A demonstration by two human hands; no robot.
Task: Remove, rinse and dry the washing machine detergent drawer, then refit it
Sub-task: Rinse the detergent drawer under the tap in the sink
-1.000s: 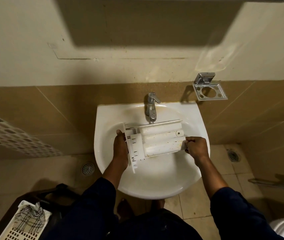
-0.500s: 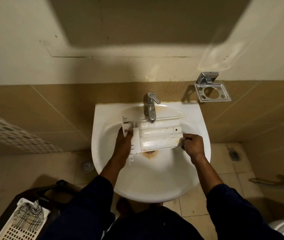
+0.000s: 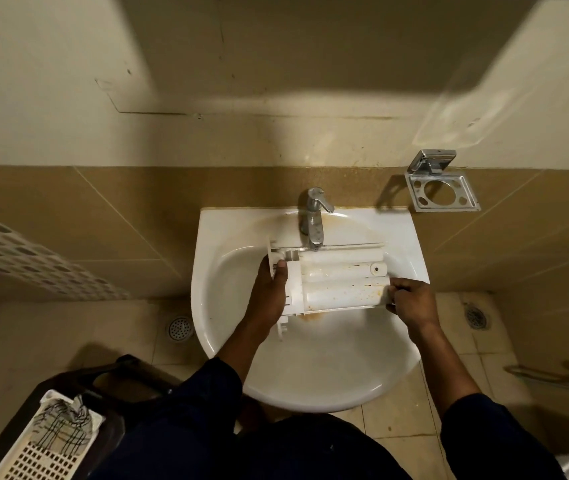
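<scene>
Standing at a white sink, a person in dark sleeves holds a washing machine detergent drawer over the basin. Nearest the camera, at lower left, a white slotted basket carries a checked cloth. The left hand grips the drawer's front-panel end, thumb hooked over its edge, the other fingers hidden beneath. The right hand pinches the opposite end, fingers bent and pressed together. The drawer, white with orange-brown stains, lies left to right, its far edge just below the spout of the chrome tap. Beyond, on the tan tiled wall, a chrome holder is mounted right of the tap.
</scene>
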